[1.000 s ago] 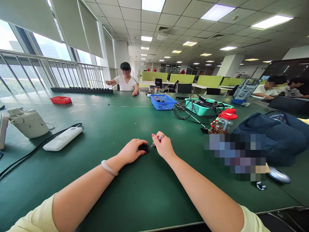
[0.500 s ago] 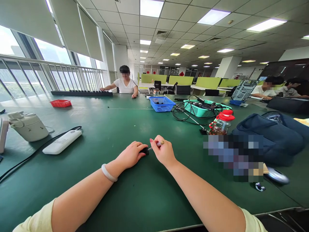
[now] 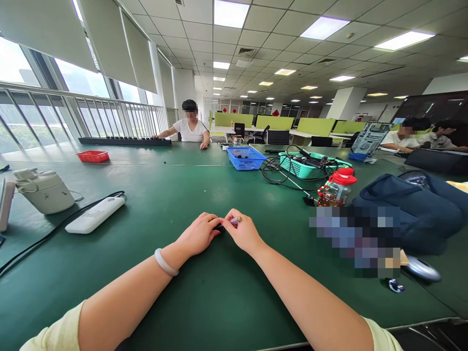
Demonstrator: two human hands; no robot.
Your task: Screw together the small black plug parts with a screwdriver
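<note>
On the green table point(image 3: 175, 190), my left hand point(image 3: 198, 235) is closed round a small black part point(image 3: 220, 227), mostly covered by the fingers. My right hand point(image 3: 244, 235) grips a slim screwdriver point(image 3: 236, 221) with a pale purplish handle and a gold-coloured end. Its tip points left toward the black part, and my right fingertips meet the left ones there. Whether the tip touches the part is hidden by the fingers.
A blue basket point(image 3: 245, 160) and a green basket point(image 3: 307, 168) with cables stand ahead. To the right are a red-lidded bottle point(image 3: 335, 190) and a dark blue bag point(image 3: 409, 209). A white power bank point(image 3: 95, 214) and a cream bottle point(image 3: 46, 192) lie left. A person point(image 3: 190, 127) sits opposite.
My right hand has moved left, bringing the screwdriver close against the left fingers; its metal shaft, visible before, is now hidden. My left hand stays in place, holding the black part.
</note>
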